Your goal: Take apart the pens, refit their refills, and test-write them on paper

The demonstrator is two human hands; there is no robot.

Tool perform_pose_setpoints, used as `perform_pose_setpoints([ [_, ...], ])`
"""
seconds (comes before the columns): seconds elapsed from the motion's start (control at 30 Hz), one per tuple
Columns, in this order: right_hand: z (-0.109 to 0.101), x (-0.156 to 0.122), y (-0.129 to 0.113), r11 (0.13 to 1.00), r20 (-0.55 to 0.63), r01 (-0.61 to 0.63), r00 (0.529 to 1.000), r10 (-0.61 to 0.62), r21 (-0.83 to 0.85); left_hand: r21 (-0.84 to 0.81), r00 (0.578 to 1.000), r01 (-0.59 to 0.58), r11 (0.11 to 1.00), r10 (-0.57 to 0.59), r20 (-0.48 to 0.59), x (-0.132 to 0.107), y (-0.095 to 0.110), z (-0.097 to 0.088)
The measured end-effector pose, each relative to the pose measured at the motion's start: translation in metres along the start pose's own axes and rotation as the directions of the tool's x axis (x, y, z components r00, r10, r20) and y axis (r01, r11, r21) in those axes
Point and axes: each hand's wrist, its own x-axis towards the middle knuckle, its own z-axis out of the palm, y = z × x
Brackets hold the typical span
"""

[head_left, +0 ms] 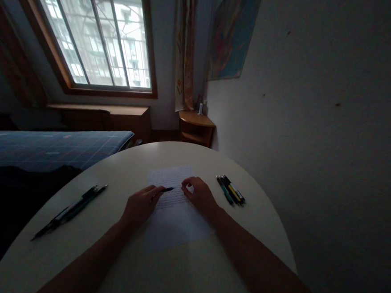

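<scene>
On a sheet of paper (169, 227) with lines of writing, my left hand (141, 204) is closed round a dark pen (167, 189) whose end points right, toward my other hand. My right hand (199, 192) rests over the sheet's upper right part, its thumb and forefinger curled together in a pinch. Whatever lies between those fingertips, if anything, is too small to make out. Right of it lies a group of pens (231, 190), dark, green and yellow-marked. Farther left, another bunch of pens (70, 210) lies slantwise, apart from my left hand.
The round pale table (241, 252) carries all of this. Close to its right side runs a bare wall (341, 174). A bed with a blue checked cover (54, 148) and a dark cloth (17, 205) border its left. A corner shelf (197, 119) stands beyond the far edge.
</scene>
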Motion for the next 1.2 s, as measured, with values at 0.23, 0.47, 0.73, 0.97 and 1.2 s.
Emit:
perform_pose_setpoints([
  [0.23, -0.01, 0.003, 0.012, 0.985, 0.099, -0.066, 0.992, 0.083, -0.161, -0.003, 1.0, 0.005, 1.0, -0.005, 0.0, 0.0, 0.0, 0.001],
  [0.47, -0.014, 0.001, 0.006, 0.921, 0.125, -0.054, 0.986, 0.11, -0.386, 0.015, 1.0, -0.002, 1.0, 0.002, 0.007, 0.0, 0.001, -0.002],
  [0.73, -0.006, 0.001, 0.012, 0.935, 0.079, -0.021, 0.995, 0.052, -0.355, -0.004, 1.0, -0.006, 1.0, 0.006, 0.005, 0.0, 0.0, 0.001],
  [0.97, -0.007, 0.0, 0.01, 0.944, 0.071, -0.031, 0.996, 0.057, -0.33, -0.032, 1.0, -0.009, 0.999, 0.009, -0.004, 0.0, 0.0, 0.0],
  [1.2, -0.011, 0.001, -0.005, 0.973, 0.001, 0.012, 1.0, -0.012, -0.23, -0.012, 1.0, -0.014, 1.0, 0.014, 0.003, 0.0, 0.001, 0.0],
])
